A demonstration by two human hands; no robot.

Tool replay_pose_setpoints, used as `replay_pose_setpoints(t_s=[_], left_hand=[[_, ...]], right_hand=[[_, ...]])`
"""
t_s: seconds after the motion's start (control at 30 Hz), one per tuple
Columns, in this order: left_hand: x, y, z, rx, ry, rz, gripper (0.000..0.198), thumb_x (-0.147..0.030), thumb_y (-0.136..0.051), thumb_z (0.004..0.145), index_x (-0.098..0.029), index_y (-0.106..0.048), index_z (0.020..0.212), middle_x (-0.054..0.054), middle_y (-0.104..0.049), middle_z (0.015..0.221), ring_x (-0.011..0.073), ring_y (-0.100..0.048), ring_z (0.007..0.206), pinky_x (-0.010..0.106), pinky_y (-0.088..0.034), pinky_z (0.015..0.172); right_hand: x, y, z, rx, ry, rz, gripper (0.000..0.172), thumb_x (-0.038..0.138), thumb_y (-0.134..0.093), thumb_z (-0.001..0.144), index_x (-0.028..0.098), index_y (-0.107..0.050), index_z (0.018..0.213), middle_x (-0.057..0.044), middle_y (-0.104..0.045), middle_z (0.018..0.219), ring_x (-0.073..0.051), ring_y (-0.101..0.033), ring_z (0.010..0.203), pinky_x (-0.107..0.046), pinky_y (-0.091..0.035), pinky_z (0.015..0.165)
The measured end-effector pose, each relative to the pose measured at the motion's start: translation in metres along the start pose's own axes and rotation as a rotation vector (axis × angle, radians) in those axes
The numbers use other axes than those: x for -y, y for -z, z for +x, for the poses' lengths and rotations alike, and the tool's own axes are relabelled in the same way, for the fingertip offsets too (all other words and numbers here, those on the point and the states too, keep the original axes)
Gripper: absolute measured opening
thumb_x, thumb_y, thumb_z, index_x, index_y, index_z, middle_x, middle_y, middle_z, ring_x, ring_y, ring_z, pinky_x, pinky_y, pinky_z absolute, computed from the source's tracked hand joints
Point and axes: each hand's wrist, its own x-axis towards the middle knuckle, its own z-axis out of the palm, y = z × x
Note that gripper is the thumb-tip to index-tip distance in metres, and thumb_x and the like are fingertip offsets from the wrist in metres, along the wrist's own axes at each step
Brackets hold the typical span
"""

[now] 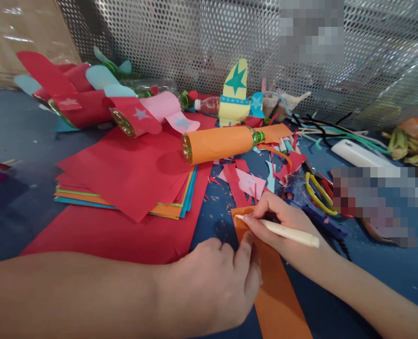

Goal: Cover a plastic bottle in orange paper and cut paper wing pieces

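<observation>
An orange paper strip (pixel 277 287) runs from the front edge of the view up between my hands. My left hand (pixel 218 278) rests on it with fingers bent and close together, their tips pressing the paper down; the thumb is hidden. In my right hand (pixel 283 221) is a slim cream-white marker pen (pixel 293 234), pinched near its tip. That tip touches the strip near its far end, where a faint pale line shows. Beyond my hands lies a green bottle wrapped in orange paper (pixel 219 143), on its side.
Stacked coloured paper (pixel 138 174) lies at left. Paper scraps (pixel 246 181) cover the middle. Yellow-and-red-handled pliers (pixel 320 193), a blue glue gun (pixel 311 214) and a white bar-shaped object (pixel 364 157) are right. Paper-decorated bottles (pixel 85 106) stand along the perforated metal panel (pixel 180 37).
</observation>
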Motion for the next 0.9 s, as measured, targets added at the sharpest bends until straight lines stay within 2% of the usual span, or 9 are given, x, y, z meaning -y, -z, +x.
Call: replay_pose_setpoints(t_s=[0.1, 0.23, 0.53, 0.9], left_hand=[[0.0005, 0.0013, 0.0005, -0.011, 0.0, -0.012, 0.027, -0.016, -0.047, 0.087, -0.009, -0.064, 0.107, 0.018, -0.073, 0.101, 0.0202, -0.067, 0.059, 0.029, -0.043, 0.04], [0.0001, 0.0004, 0.0003, -0.01, 0.0, -0.023, 0.027, -0.015, -0.046, 0.088, -0.009, -0.064, 0.106, 0.016, -0.074, 0.098, 0.0217, -0.068, 0.06, 0.03, -0.045, 0.041], [0.0008, 0.0005, 0.0002, 0.007, -0.019, -0.007, 0.029, -0.015, -0.046, 0.089, -0.006, -0.062, 0.111, 0.022, -0.07, 0.106, 0.0234, -0.07, 0.065, 0.03, -0.045, 0.041], [0.0011, 0.0013, 0.0003, 0.011, -0.018, -0.013, 0.03, -0.017, -0.05, 0.087, -0.006, -0.061, 0.113, 0.021, -0.071, 0.105, 0.0223, -0.07, 0.064, 0.029, -0.045, 0.042]], right_hand=[[0.0026, 0.0017, -0.0003, 0.014, -0.022, 0.004, 0.025, 0.032, -0.052, 0.091, 0.023, -0.04, 0.071, 0.005, -0.048, 0.065, -0.011, -0.045, 0.057, -0.023, -0.037, 0.053], [0.0017, 0.002, -0.0006, -0.033, -0.007, -0.009, 0.025, 0.03, -0.053, 0.091, 0.023, -0.039, 0.071, 0.006, -0.048, 0.065, -0.011, -0.045, 0.056, -0.022, -0.038, 0.053], [-0.0021, 0.0018, -0.0009, -0.065, -0.016, 0.001, 0.025, 0.028, -0.051, 0.09, 0.023, -0.037, 0.07, 0.007, -0.042, 0.06, -0.01, -0.039, 0.052, -0.023, -0.031, 0.047], [-0.0045, 0.0027, -0.0006, -0.133, -0.023, -0.054, 0.027, 0.028, -0.051, 0.09, 0.024, -0.034, 0.069, 0.008, -0.036, 0.057, -0.009, -0.033, 0.049, -0.022, -0.028, 0.044]])
